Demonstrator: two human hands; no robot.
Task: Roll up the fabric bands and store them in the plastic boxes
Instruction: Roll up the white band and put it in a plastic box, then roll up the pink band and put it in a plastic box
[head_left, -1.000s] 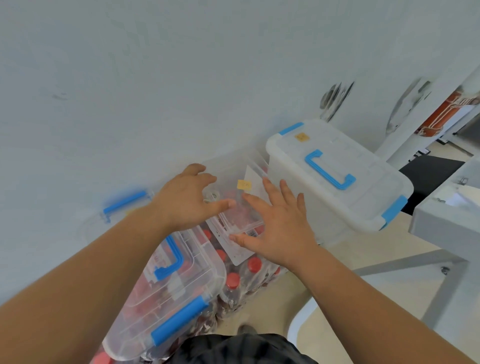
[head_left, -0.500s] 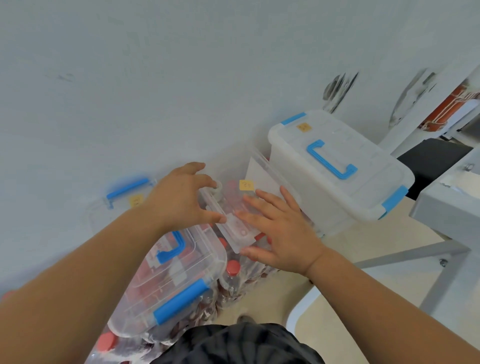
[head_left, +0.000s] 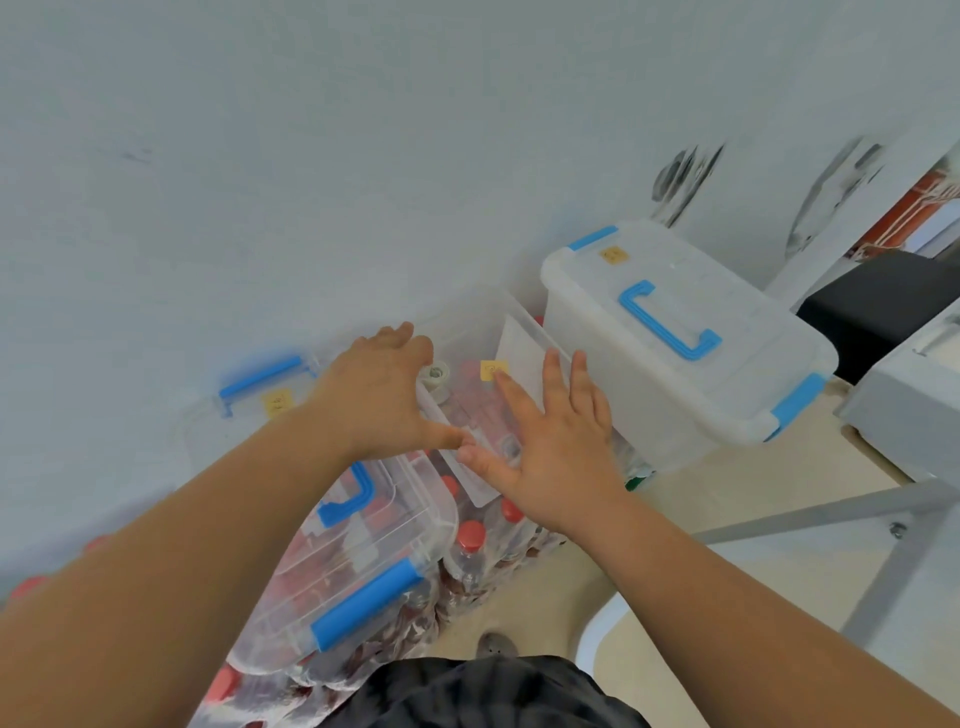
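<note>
A clear plastic box (head_left: 470, 332) with a yellow sticker stands against the wall, its clear lid (head_left: 467, 480) tilted toward me. My left hand (head_left: 376, 397) grips the lid's left edge, fingers curled over it and thumb stretched right. My right hand (head_left: 553, 452) lies flat on the lid with fingers spread and straight, its thumb near my left thumb. A small white roll (head_left: 434, 373) shows just past my left fingers. A white sheet (head_left: 519, 348) leans inside the box. No loose fabric band is visible.
A white lidded box (head_left: 727, 384) with a blue handle stands to the right. A clear box (head_left: 358, 561) with blue handle and latch sits lower left on red-capped bottles (head_left: 470, 538). Another blue-latched clear box (head_left: 260, 376) leans at the wall. Grey table legs (head_left: 831, 512) cross the floor right.
The clear lid has tipped down toward me between both hands. My right hand slid left along it until its thumb neared my left thumb. The camera shifted slightly.
</note>
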